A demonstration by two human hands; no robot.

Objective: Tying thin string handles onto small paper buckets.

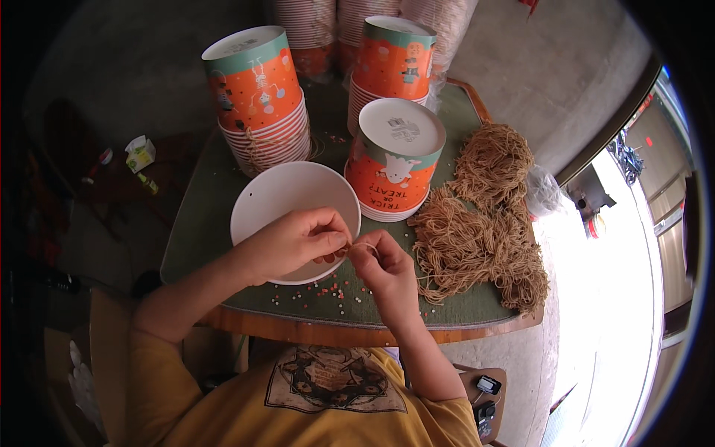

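Both my hands meet at the right rim of a paper bucket (294, 186), its white inside turned up toward me. A small dark hole shows in its left wall. My left hand (298, 240) reaches over the bucket's mouth, thumb and fingers pinched at the rim. Just right of it my right hand (386, 272) pinches a thin, pale cord (366, 245), which curves in a small loop between the hands. The cord's ends are hidden by my fingers. Heaps of tan cord (477, 238) lie to the right of my right hand.
Upside-down stacks of orange and green paper buckets stand at the left (257, 89), back (395, 56) and middle (395, 156). Small coloured bits (335, 294) are scattered along the green table top's (201, 246) near edge. Wrapped bucket stacks (305, 26) stand behind.
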